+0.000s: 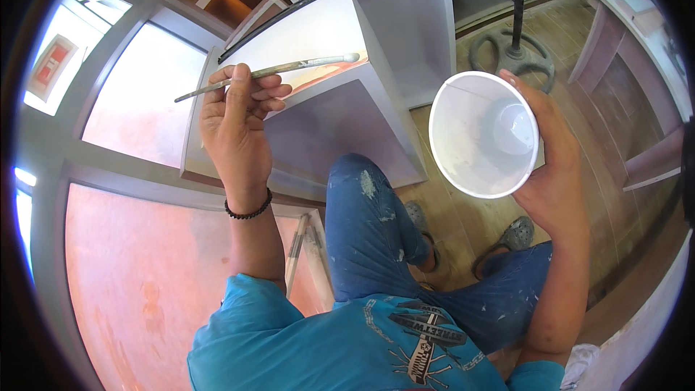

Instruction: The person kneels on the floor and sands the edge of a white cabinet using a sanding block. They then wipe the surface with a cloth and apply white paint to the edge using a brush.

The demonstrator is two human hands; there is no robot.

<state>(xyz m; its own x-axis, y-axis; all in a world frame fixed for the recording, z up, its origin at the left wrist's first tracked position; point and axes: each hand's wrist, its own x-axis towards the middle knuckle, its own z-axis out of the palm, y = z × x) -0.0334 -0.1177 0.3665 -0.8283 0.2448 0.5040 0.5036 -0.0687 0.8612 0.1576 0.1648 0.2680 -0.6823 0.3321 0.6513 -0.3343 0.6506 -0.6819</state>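
My left hand (240,119) pinches a thin paintbrush (289,67) by its handle between thumb and fingers. The brush points right, and its pale, paint-coated tip lies in front of a cabinet's white top. On the right, my right hand (554,152) wraps round the side of a white plastic cup (455,134). The cup is tilted so its mouth faces me. Inside, the walls are whitish, and a shiny patch shows toward the bottom; how much paint it holds I cannot tell.
A grey-white cabinet (347,119) stands before my knees, with an orange-brown smear on its top edge. Reddish panels in a grey frame (137,170) are at the left. A fan's round base (512,61) stands on the wood-look floor (456,239). A white-topped table (641,36) is far right.
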